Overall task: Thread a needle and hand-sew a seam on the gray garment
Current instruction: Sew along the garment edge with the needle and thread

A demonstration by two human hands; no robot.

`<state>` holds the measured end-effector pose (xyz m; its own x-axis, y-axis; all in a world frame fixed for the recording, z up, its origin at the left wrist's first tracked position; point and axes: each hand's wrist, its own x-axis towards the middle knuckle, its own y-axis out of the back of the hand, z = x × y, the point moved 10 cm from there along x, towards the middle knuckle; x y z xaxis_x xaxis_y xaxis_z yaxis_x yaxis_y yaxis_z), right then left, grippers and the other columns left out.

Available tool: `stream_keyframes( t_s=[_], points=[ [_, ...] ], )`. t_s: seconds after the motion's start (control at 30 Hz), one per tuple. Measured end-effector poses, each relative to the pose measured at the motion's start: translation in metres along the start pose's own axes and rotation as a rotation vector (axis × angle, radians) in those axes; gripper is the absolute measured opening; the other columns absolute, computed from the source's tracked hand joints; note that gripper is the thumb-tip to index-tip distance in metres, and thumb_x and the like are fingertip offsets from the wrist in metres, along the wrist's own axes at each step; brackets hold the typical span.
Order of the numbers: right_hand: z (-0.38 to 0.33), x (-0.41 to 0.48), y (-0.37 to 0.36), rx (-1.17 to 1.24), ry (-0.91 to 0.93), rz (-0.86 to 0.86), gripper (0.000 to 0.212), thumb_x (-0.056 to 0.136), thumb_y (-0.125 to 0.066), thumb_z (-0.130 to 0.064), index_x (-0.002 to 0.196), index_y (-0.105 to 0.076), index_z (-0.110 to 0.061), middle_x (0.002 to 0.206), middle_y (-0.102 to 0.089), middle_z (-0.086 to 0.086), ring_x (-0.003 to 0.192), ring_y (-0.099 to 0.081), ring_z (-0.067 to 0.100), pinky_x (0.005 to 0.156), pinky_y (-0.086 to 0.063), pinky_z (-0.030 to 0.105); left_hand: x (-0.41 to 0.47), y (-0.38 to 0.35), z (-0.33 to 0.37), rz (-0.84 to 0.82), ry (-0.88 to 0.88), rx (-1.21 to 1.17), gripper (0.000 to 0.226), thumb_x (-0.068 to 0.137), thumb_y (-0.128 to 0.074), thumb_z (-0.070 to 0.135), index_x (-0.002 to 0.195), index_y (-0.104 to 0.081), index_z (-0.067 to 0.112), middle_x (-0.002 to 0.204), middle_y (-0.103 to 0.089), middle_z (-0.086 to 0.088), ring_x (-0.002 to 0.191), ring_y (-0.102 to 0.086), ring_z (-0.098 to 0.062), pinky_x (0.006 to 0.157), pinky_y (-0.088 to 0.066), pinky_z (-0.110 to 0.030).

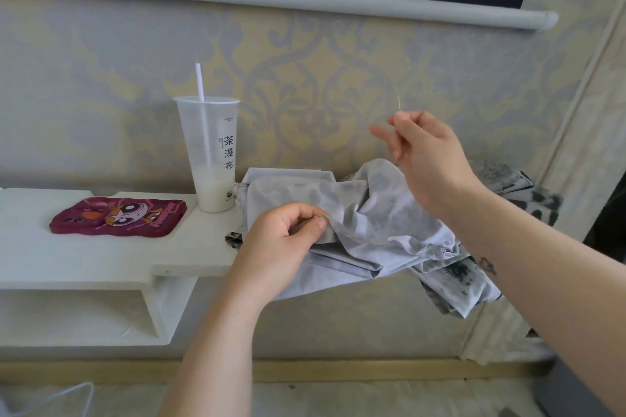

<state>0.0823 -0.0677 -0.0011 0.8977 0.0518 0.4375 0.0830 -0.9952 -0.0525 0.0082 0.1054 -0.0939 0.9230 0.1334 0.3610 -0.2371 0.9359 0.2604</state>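
Cup (211, 159) lettering reads 茶瀑布; it stands on white shelf (101, 254) against damask wallpaper (305, 78). Gray garment (372, 213) lies at cup's 3 o'clock; left hand (281, 247) pinches its fold, and right hand (430, 159), at garment's 1 o'clock, pinches needle (400, 103).

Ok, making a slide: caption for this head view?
Left hand pinches the gray garment on the shelf while right hand holds a needle up.

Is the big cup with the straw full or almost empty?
Almost empty. The clear plastic cup shows only a little white drink at its bottom; the rest looks see-through.
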Motion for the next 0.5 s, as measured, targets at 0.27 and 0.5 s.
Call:
stream_keyframes(
  t_s=[0.27, 0.5],
  points=[
    [-0.014, -0.012, 0.018, -0.447, 0.191, 0.161, 0.016, 0.100, -0.043, -0.024, 0.087, -0.050, -0.018, 0.057, -0.056, -0.005, 0.061, -0.053, 0.013, 0.048, -0.039, 0.014, 0.000, 0.000, 0.000, -0.004, 0.007, 0.014, 0.012, 0.092, -0.059, 0.023, 0.086, -0.070, 0.026, 0.078, -0.069, 0.020, 0.075, -0.060, 0.009, 0.065, -0.040, -0.003],
    [-0.011, -0.085, -0.043, -0.875, 0.526, -0.024, 0.017, 0.097, -0.040, -0.021, 0.080, -0.045, -0.018, 0.068, -0.060, -0.006, 0.066, -0.049, 0.011, 0.069, -0.037, 0.025, 0.003, 0.004, 0.001, 0.057, 0.002, 0.024, 0.013, 0.091, -0.059, 0.023, 0.083, -0.069, 0.027, 0.081, -0.071, 0.016, 0.082, -0.064, 0.001, 0.074, -0.047, -0.015]
  ],
)
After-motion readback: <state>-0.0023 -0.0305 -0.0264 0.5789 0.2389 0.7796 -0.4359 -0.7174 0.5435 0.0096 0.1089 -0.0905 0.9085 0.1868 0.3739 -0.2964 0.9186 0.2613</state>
